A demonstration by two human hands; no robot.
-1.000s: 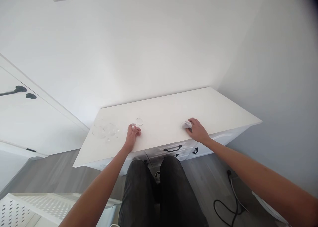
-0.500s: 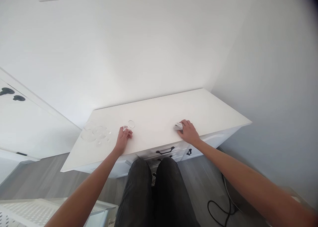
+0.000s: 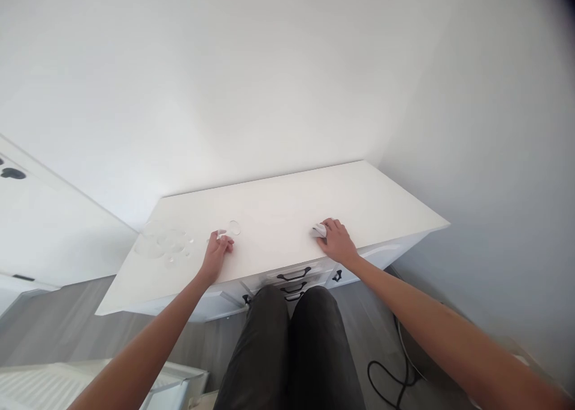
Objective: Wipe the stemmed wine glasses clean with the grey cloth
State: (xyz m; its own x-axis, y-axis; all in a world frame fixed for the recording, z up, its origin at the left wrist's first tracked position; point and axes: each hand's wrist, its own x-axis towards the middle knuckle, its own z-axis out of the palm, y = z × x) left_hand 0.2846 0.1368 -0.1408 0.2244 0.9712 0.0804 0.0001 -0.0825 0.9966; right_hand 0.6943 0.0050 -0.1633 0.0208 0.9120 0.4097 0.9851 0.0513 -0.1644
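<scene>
My left hand [image 3: 216, 249] rests on the white desk top [image 3: 287, 209], its fingers closed on a small clear glass object [image 3: 221, 234]. Just beyond it lies a small clear round lid or disc [image 3: 234, 227]. Further left, several clear glass dishes [image 3: 164, 242] stand on the desk. My right hand [image 3: 336, 242] is closed on a small white cloth [image 3: 319, 230] that it presses on the desk near the front edge.
The desk stands in a corner between white walls, with black drawer handles [image 3: 293, 275] below its front edge. My dark-trousered legs [image 3: 291, 350] sit before it. A black cable [image 3: 395, 374] lies on the grey floor at right. A white perforated crate [image 3: 90, 383] stands lower left.
The view has shifted, so the desk and hands appear further left. Both hands keep the same hold and place on the desk.
</scene>
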